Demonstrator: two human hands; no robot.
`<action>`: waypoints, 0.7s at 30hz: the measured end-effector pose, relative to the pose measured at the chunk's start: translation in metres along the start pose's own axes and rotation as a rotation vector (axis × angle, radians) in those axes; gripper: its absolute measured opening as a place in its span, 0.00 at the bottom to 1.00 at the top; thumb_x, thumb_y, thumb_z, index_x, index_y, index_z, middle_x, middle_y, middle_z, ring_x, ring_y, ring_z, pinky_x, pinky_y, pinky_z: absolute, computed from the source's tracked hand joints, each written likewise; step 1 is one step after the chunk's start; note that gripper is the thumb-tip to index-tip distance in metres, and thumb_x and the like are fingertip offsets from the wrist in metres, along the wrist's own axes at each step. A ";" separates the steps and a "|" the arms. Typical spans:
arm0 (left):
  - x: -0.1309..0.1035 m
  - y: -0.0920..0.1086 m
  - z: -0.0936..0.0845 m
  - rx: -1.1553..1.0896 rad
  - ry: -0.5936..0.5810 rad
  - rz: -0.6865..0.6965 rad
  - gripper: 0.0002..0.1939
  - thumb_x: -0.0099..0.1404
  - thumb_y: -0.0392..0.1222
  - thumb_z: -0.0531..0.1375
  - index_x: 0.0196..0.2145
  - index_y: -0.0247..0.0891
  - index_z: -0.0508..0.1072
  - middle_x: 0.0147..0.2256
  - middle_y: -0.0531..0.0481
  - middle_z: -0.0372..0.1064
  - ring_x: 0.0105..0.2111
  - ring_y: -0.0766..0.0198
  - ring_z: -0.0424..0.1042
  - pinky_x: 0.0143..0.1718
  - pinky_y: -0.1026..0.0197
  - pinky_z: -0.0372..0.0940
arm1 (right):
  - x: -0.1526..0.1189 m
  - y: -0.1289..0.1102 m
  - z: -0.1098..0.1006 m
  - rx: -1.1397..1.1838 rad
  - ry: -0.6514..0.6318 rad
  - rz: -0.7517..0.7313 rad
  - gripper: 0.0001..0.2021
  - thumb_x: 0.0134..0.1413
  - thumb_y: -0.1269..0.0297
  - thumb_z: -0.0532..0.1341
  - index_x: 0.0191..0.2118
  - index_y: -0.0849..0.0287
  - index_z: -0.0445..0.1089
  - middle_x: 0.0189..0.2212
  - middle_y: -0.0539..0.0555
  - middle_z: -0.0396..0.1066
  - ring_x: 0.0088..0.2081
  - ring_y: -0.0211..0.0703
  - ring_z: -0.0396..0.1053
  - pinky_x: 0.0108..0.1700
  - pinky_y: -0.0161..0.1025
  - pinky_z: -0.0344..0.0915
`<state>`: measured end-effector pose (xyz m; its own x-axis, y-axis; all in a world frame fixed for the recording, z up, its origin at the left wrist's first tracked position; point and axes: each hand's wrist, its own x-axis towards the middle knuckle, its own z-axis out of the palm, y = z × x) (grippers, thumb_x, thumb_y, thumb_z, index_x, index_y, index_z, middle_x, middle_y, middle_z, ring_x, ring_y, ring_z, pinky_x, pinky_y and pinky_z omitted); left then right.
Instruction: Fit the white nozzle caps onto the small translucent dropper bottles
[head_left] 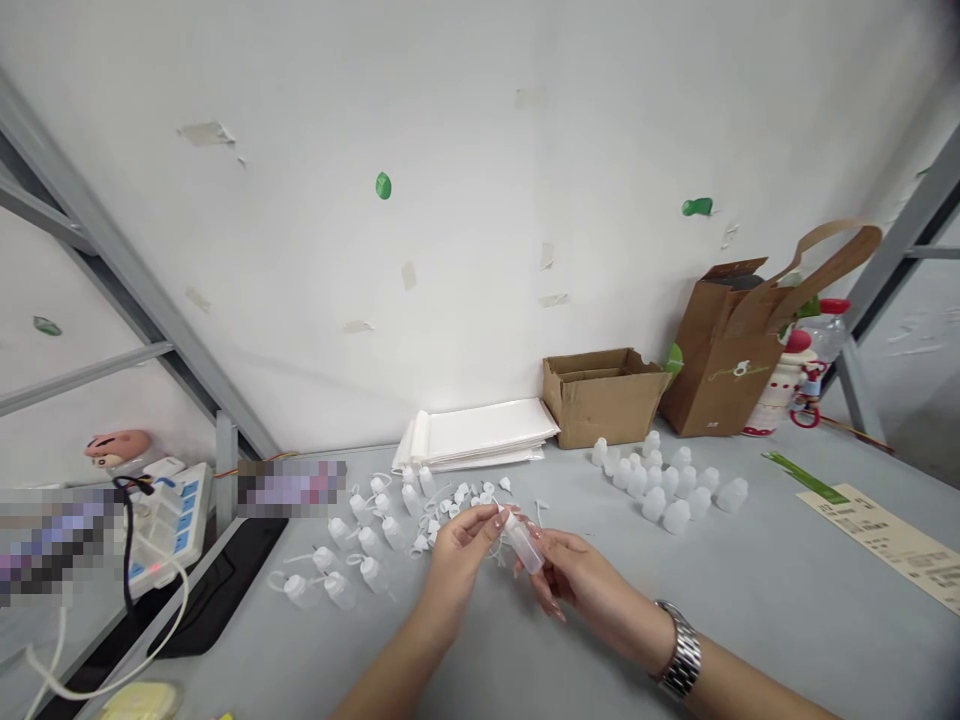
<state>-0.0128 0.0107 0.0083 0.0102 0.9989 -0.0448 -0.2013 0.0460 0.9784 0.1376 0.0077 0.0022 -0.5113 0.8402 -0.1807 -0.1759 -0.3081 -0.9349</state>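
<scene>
A small translucent squeeze bottle is held tilted between my two hands over the grey table. The fingers of my left hand pinch the white part at its top. My right hand, with a metal watch on its wrist, grips the bottle's body. Just beyond my left hand lies a pile of loose white caps. To the left stand several bottles with white caps and strap loops. Several translucent bottles without visible caps are grouped at the right.
White padded envelopes are stacked by the wall. Beside them are an open cardboard box and a brown paper bag. A power strip with cables sits left, near a black mat. A printed card lies right.
</scene>
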 end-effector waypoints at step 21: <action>0.006 -0.006 -0.005 0.151 0.043 0.022 0.14 0.45 0.46 0.67 0.30 0.37 0.78 0.28 0.45 0.77 0.32 0.56 0.73 0.37 0.57 0.66 | 0.002 -0.004 -0.007 0.094 0.178 -0.143 0.22 0.47 0.43 0.60 0.24 0.60 0.62 0.14 0.44 0.59 0.17 0.31 0.52 0.23 0.32 0.50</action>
<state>-0.0163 0.0167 0.0016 -0.0347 0.9990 -0.0288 -0.0517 0.0269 0.9983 0.1434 0.0133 0.0036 -0.3206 0.9411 -0.1071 -0.3174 -0.2133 -0.9240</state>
